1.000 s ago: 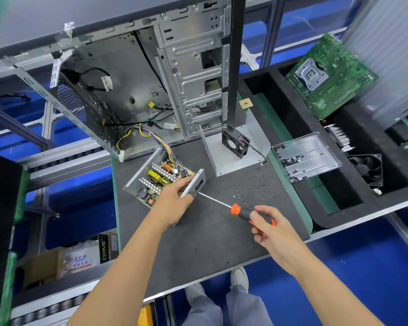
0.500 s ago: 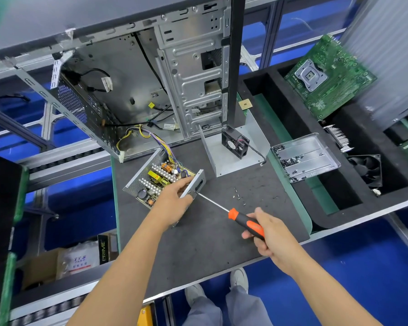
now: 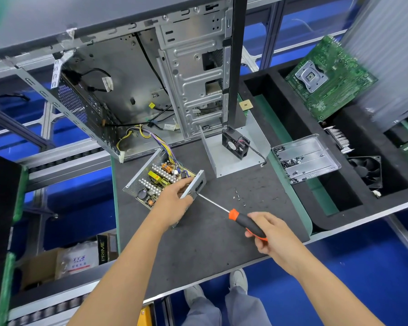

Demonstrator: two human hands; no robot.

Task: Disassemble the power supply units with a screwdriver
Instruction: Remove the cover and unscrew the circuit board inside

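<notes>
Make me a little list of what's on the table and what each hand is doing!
left hand: grips the open power supply
right hand: holds the screwdriver
screwdriver tip: at the power supply's side plate
loose screws: on the mat, right of the power supply
small fan: on a bent metal sheet
behind: empty computer case

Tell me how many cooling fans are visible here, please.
2. One small fan stands on the grey metal plate just behind the mat. The other fan lies in the black foam tray at the right. More may be hidden inside the case.
</notes>
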